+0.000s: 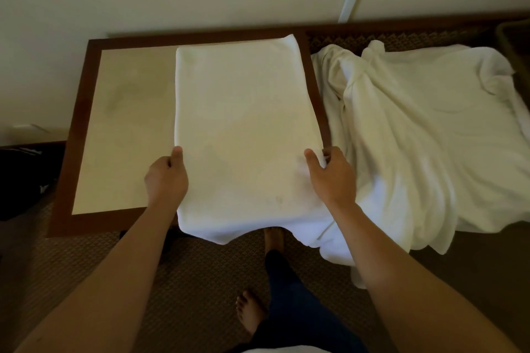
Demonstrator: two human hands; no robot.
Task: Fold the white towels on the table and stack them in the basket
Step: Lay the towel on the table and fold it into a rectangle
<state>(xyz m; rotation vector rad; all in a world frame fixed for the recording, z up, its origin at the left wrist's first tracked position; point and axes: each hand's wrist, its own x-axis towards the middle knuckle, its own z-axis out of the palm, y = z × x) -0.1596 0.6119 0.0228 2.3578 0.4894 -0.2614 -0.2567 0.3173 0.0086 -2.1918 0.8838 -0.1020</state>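
- On the worktop (120, 134), a pale panel framed in dark wood, a white towel (243, 123) was laid flat along the right-hand half, its far edge near the back border and its near end draped over the front edge towards the floor.
- The towel was judged to be already folded lengthwise, since it lay as a narrow, smooth band with rounded side edges; the flat surface was presumably used so that the layers stayed aligned.
- The towel's left edge was pinched by the left hand (166, 177), the thumb lying on top and the fingers curled underneath.
- The right edge was gripped in the same way by the right hand (332, 174), thumb on the cloth and fingers wrapped round the border.
- Both sides were held at the same level across the band, which suggested that the near part was about to be lifted and carried over the far part in a crosswise fold; this was a judgement only.
- The overhanging end was left loose, probably because the band was longer than the worktop was deep.
- Just beside the worktop, to the right, a heap of unfolded white towels (424, 134) was spread over a second surface, touching the folded towel's hanging end, within easy reach for later turns.
- At the far right edge a dark rim (513, 37) was partly seen; whether it was the basket could not be told.
- No towel was seen stacked yet, so the task was judged to be at an early stage.
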